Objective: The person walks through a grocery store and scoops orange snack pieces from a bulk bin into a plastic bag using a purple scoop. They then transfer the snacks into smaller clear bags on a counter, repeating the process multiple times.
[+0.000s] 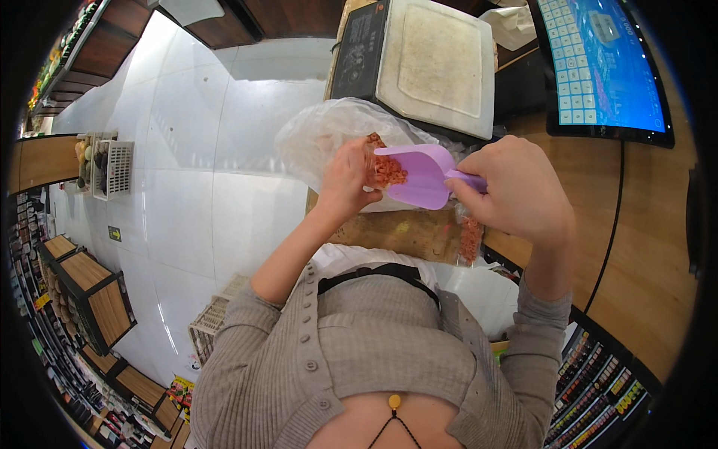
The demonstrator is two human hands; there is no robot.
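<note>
My right hand (507, 188) is closed around the handle of a purple plastic scoop (429, 174), whose mouth points left. Small reddish-brown food pieces (390, 170) lie at the scoop's mouth, against a small clear plastic bag (370, 163). My left hand (346, 177) grips that bag. Behind and beneath it spreads a large translucent plastic bag (322, 126); its contents are mostly hidden. A filled clear packet (469, 240) of similar reddish pieces rests at the right end of the brown cardboard surface (406, 230), below the scoop.
A weighing scale (440, 67) with a pale platform stands beyond my hands. At the upper right is a lit touchscreen (606, 62) above a wooden counter (639, 213), with a black cable across it. White plastic baskets (119, 168) and store shelves stand to the left.
</note>
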